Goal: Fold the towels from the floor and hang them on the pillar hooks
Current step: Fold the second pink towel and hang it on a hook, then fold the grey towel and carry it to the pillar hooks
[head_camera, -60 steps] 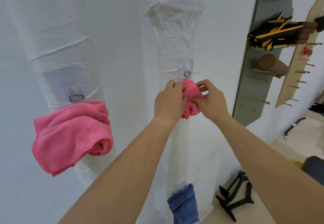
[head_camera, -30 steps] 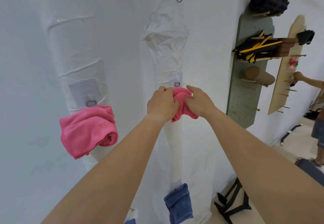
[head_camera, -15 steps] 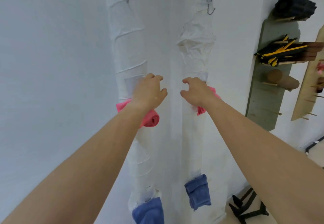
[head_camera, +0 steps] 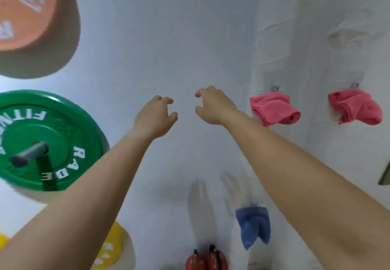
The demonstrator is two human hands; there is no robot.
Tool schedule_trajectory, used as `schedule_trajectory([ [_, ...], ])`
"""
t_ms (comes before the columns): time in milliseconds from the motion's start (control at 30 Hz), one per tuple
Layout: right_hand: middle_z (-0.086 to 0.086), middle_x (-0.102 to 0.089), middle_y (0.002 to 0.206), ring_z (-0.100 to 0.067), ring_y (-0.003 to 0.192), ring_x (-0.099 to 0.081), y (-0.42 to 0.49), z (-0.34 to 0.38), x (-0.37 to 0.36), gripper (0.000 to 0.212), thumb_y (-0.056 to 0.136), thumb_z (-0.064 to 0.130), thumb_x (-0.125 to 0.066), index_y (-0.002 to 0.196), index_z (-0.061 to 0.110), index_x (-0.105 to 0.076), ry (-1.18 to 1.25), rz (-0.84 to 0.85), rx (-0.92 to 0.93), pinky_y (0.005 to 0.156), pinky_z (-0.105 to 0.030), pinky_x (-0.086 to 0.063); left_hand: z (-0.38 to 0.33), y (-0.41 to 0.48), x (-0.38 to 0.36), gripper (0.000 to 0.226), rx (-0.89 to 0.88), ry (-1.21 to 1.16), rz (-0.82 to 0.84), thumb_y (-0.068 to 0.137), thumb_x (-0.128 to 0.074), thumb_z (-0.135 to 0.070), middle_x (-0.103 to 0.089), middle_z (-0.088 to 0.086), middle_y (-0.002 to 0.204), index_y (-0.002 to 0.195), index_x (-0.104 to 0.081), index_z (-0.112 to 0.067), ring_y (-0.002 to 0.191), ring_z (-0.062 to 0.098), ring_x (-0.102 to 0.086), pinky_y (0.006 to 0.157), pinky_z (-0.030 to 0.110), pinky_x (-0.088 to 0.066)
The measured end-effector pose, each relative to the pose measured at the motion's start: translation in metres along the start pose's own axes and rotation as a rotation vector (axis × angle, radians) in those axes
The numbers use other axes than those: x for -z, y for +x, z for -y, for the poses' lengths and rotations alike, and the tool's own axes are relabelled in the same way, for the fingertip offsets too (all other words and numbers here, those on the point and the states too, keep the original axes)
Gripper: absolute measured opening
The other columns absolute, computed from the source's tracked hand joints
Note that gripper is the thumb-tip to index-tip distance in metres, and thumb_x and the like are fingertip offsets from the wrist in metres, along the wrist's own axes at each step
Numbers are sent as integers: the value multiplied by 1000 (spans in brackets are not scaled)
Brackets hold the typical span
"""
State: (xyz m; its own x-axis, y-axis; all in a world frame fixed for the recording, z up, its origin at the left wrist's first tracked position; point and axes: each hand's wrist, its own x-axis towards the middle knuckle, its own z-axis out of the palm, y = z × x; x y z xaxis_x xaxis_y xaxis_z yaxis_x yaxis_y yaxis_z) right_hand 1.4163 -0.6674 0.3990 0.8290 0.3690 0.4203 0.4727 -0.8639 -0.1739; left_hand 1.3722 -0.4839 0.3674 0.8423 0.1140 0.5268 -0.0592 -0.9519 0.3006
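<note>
Faced a white wall (head_camera: 168, 37), green weight plate (head_camera: 63, 126) on its peg (head_camera: 31, 153) at left. Held left hand (head_camera: 155, 115) and right hand (head_camera: 213, 107) out in front, both empty, fingers loosely curled. Saw left pink towel (head_camera: 274, 109) and right pink towel (head_camera: 356, 109) bunched on pillar hooks (head_camera: 275, 88) at right, blue towel (head_camera: 253, 225) lower down; saw no floor towel. Judged bunched folds liable to slip off small hooks if brushed by the right arm.

Bright, even, diffuse light w/ cool bluish cast on white wall (head_camera: 168, 37). Faint soft arm shadows (head_camera: 198, 204) low on wall. Whole frame motion-blurred, pink towels (head_camera: 272, 109) smeared; green plate (head_camera: 63, 134) at frame edge bulges, wide-angle.
</note>
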Motion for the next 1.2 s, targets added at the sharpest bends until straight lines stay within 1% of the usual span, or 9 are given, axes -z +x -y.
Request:
schedule_trajectory([
  [133, -6, -40, 148, -29, 133, -40, -7, 95, -57, 51, 95, 27, -49, 146, 20, -41, -32, 113, 137, 101, -44, -41, 96, -56, 28, 51, 144, 58, 36, 95, -54, -37, -50, 7, 143, 143, -50, -18, 124, 26, -55, 99, 43, -48],
  [300, -8, -43, 144, -31, 130, -42, -32, 201, -134, 51, 95, 27, -49, 145, 19, -43, -7, 261, 284, 100, -46, -44, 210, -146, 47, 50, 335, 113, 115, 94, -56, -36, -54, 11, 135, 139, -54, -16, 122, 30, -55, 98, 44, -48],
  [500, -12, -48, 137, -34, 124, -46, -84, 308, -220, 50, 93, 33, -51, 141, 17, -46, 29, 435, 459, 96, -49, -47, 305, -257, 55, 52, 588, 135, 223, 95, -56, -36, -51, 11, 140, 142, -50, -14, 125, 30, -53, 100, 43, -46],
  [633, -11, -46, 140, -34, 129, -43, -120, 361, -274, 51, 93, 33, -53, 141, 18, -46, 78, 563, 551, 100, -48, -45, 347, -331, 55, 53, 753, 142, 259, 94, -57, -34, -48, 13, 141, 142, -50, -13, 128, 33, -50, 102, 44, -45],
  [800, -12, -43, 144, -36, 132, -42, -180, 421, -343, 56, 93, 37, -54, 145, 18, -43, 119, 749, 688, 102, -47, -44, 381, -438, 53, 45, 986, 188, 331, 92, -55, -35, -51, 13, 129, 132, -55, -16, 119, 37, -54, 96, 45, -48],
  [900, -14, -45, 142, -38, 129, -43, -221, 458, -375, 55, 95, 39, -53, 144, 17, -43, 120, 854, 784, 103, -50, -43, 389, -501, 54, 44, 1117, 186, 369, 92, -55, -35, -51, 9, 133, 133, -54, -18, 123, 33, -53, 95, 44, -49],
  [1000, -13, -45, 140, -38, 128, -43, -265, 493, -393, 53, 93, 37, -54, 141, 16, -44, 119, 938, 848, 100, -48, -44, 394, -563, 60, 46, 1231, 181, 391, 94, -54, -35, -50, 9, 136, 136, -52, -18, 125, 32, -52, 98, 44, -48],
  [1100, -13, -45, 139, -38, 127, -43, -309, 526, -408, 51, 93, 37, -54, 139, 15, -45, 114, 1010, 901, 102, -51, -43, 403, -621, 69, 50, 1319, 176, 418, 95, -53, -36, -48, 9, 139, 141, -48, -18, 125, 32, -52, 98, 44, -48],
  [1200, -13, -44, 141, -37, 128, -43, -357, 554, -431, 53, 94, 35, -52, 143, 15, -42, 108, 1071, 935, 102, -50, -43, 420, -679, 74, 50, 1381, 154, 441, 95, -53, -35, -48, 10, 140, 142, -48, -17, 126, 32, -51, 100, 44, -47],
])
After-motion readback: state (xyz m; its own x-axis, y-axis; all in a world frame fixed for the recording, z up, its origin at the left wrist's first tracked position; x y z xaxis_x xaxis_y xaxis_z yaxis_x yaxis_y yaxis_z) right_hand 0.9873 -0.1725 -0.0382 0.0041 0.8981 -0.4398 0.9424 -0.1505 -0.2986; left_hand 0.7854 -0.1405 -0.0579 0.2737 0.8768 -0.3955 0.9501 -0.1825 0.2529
